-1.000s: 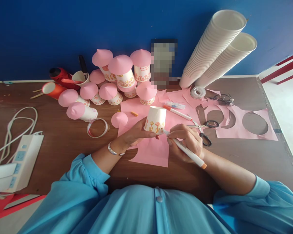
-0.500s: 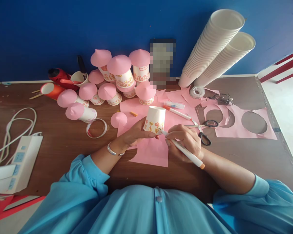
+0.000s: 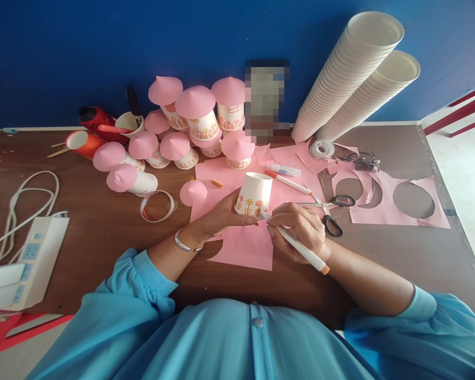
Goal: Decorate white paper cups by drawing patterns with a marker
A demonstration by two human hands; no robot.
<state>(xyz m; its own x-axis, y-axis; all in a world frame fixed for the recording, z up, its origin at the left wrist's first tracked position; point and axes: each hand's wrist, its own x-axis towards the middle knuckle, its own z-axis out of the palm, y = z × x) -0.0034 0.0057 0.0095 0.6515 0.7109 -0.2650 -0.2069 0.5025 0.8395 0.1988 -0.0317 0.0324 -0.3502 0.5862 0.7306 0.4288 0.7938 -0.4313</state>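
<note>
My left hand point(image 3: 224, 216) is closed around the lower left side of a white paper cup point(image 3: 255, 187), tilted slightly, with its rolled rim hidden or facing down. Red and yellow flowers are drawn along the cup's lower part. In my right hand point(image 3: 298, 229) is a white marker point(image 3: 306, 250) with an orange end, gripped like a pen. Its tip meets the cup near the lower right of the drawn flowers. Pink paper point(image 3: 247, 250) lies beneath both hands. Scissors point(image 3: 332, 224) with black handles rest just beyond my right hand.
Decorated cups with pink cone roofs point(image 3: 196, 103) stand at the back left. Two tall stacks of paper cups point(image 3: 350, 68) lean at the back right. A tape roll point(image 3: 320, 150), a glue stick point(image 3: 287, 170) and a red-capped marker point(image 3: 293, 183) lie between. A power strip point(image 3: 43, 258) sits left.
The cup has shifted and tilted slightly to the right in my left hand. The marker tip stays at its lower edge, and the view has moved a little.
</note>
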